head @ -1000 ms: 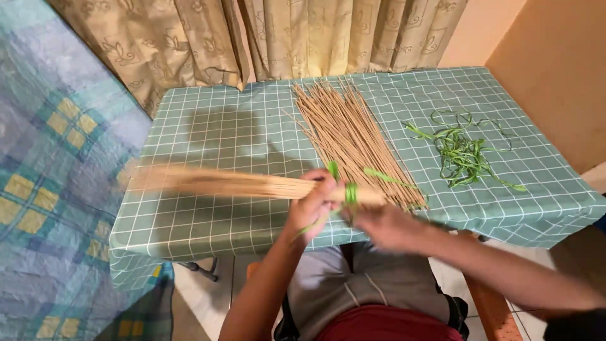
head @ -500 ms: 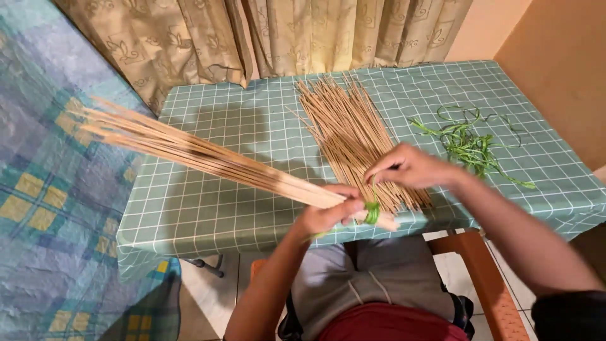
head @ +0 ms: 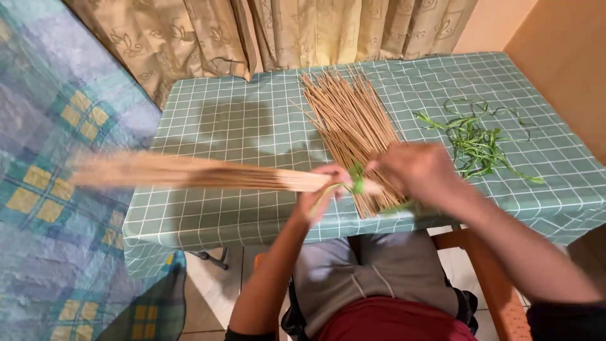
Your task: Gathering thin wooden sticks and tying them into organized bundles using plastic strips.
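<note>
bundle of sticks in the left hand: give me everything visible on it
The bundle of sticks is a sheaf of thin, straight, tan sticks that look like dry plant ribs. It lies roughly level, fanning out leftward past the table edge, blurred by motion. Its gathered end sits in the left hand, where a green strip wraps it. The right hand meets that end, fingers at the strip.

Stick pile (head: pixel 352 126) mid-table (head: pixel 252 126) — strips (head: pixel 475 140) right.
</note>
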